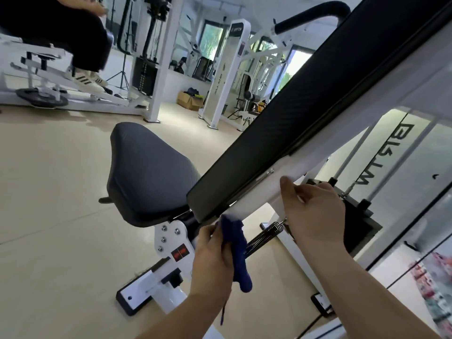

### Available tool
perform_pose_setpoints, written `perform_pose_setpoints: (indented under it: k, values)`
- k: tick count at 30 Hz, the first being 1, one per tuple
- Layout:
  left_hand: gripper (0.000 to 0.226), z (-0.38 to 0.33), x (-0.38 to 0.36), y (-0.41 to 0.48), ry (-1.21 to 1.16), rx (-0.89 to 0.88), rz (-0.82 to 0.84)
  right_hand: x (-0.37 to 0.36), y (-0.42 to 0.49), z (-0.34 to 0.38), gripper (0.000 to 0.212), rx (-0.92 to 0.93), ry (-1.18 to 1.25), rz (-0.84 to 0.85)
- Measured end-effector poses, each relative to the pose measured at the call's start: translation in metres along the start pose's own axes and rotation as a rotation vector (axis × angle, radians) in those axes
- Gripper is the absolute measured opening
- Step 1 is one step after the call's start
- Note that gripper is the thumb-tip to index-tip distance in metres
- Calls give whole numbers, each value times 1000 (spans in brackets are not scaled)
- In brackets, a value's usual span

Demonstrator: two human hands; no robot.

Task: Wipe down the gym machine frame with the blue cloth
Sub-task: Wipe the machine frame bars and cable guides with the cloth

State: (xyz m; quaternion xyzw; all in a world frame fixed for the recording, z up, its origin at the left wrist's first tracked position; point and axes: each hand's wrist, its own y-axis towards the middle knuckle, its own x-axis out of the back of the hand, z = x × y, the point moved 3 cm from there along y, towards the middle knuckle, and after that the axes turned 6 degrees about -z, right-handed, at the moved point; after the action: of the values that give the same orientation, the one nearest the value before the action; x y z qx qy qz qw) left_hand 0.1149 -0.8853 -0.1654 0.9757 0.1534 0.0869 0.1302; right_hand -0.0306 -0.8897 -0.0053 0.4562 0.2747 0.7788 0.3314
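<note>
Low on the machine, one blue cloth (236, 243), dark and bunched into a thick roll with a thin strand hanging below, is pressed against the white frame (259, 192) just under the black back pad (293, 118). The left hand (212, 260) grips the cloth with curled fingers. The right hand (315, 211) holds the frame further up, thumb on its face. One grey seat (146, 172) sits to the left and one coil spring (264, 237) lies between the two hands.
</note>
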Motion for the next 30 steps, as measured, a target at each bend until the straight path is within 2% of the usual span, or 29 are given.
perform_pose_setpoints:
  k: [4,9,14,19,27,30]
  values:
    - [10,-2,1,2,-126,118,9,0,-2,0,52,8,9,-7]
    - [13,-26,-6,-6,-245,176,61,1,-4,3,53,26,27,-3]
    - [48,-29,-17,-4,-66,88,-15,3,-3,4,49,34,-1,-14]
    - [24,-3,-7,4,-138,96,-122,2,-3,4,46,45,-7,-32]
    - [22,-3,-15,3,-165,171,-168,1,-3,2,51,49,-4,-23]
    - [20,21,-3,5,-98,339,-173,1,-2,1,52,36,-19,-22]
